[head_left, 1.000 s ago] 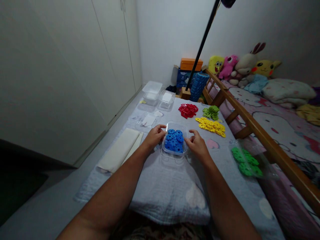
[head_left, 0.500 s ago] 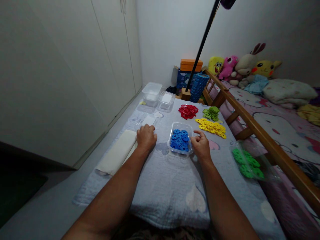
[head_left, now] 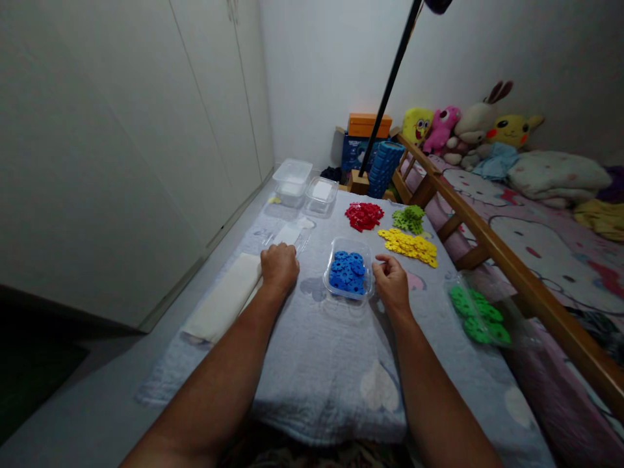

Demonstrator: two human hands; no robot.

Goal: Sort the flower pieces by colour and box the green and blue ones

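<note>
A clear plastic container (head_left: 369, 288) filled with blue discs (head_left: 347, 270) sits on the pale blue blanket (head_left: 326, 364) in front of me. My right hand (head_left: 391, 284) rests right beside its right rim, fingers loosely curled with nothing visible in them. My left hand (head_left: 279, 266) lies to the left of the container. Its fingers curl down over the near edge of a clear lid (head_left: 288, 234), and the fingertips are hidden.
Piles of red discs (head_left: 365, 215), light green discs (head_left: 410, 219) and yellow discs (head_left: 409, 245) lie beyond the container. A clear bag of green discs (head_left: 478, 316) lies at right by the wooden bed rail (head_left: 507, 260). Empty clear tubs (head_left: 292, 177) stand farther back. A folded white cloth (head_left: 224, 300) lies at left.
Both hands held the blue-disc container; it slid slightly right. My left hand let go and moved left to the clear lid. My right hand stays by the container's right rim.
</note>
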